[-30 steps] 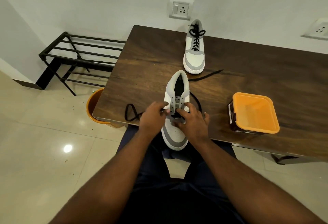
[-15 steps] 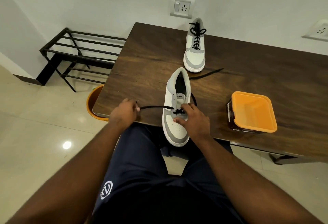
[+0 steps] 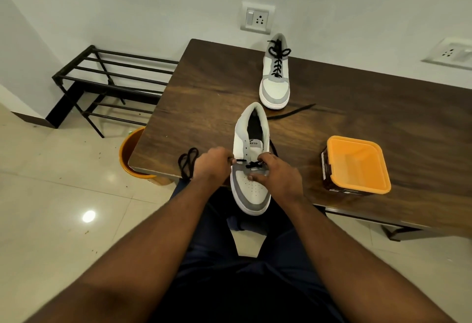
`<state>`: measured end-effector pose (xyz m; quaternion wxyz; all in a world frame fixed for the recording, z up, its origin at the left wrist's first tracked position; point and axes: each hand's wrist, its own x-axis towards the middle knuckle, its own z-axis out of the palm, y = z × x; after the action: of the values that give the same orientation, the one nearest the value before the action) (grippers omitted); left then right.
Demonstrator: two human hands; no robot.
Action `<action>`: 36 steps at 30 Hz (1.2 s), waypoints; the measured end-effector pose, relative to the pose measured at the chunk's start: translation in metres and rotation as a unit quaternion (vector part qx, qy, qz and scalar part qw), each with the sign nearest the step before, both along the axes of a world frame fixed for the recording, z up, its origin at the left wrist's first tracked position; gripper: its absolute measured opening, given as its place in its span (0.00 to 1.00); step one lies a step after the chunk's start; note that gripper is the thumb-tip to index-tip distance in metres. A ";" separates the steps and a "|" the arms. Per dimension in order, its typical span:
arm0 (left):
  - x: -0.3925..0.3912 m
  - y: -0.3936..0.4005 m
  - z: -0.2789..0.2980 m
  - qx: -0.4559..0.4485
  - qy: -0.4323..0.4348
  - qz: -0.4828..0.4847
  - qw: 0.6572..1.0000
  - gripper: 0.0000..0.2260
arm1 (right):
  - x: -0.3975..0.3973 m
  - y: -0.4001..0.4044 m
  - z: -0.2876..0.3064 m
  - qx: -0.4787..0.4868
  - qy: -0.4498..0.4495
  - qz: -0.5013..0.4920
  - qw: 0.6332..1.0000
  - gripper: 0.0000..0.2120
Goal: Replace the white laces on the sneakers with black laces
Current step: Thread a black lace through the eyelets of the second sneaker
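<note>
At the near edge of the table [image 3: 209,92], our 2 forearms reach forward and converge on the near sneaker [image 3: 251,169], whose toe overhangs that edge toward us. Our left hand [image 3: 213,163] sits just left of this sneaker, knuckles up, fingers curled closed and pinching the black lace [image 3: 240,161] where it leaves a low eyelet. Our right hand [image 3: 277,175] lies over the sneaker's right side, thumb pressed on the toe box and fingertips bent onto the lace crossing at the lowest eyelets; it grips the shoe and lace rather than lying flat. Slack from the lace loops on the table just left of our left hand, and another stretch trails past the sneaker's heel to the right. Right of the near sneaker, well apart, stands an orange-lidded container [image 3: 357,165]. Beyond the near sneaker, close to the wall, the far sneaker [image 3: 275,77] stands fully laced in black, toe pointing our way.
</note>
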<state>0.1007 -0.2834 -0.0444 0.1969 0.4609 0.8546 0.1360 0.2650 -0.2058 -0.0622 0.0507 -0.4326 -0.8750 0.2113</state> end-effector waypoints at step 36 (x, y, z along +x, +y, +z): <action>0.056 0.038 0.000 0.131 -0.173 0.093 0.972 0.07 | -0.008 0.018 -0.004 -0.337 0.320 -0.243 0.851 0.05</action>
<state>0.1568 -0.2456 -0.0444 0.2657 0.3712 0.8213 0.3423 0.2573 -0.1882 -0.0665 0.2283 -0.5308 -0.5522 0.6010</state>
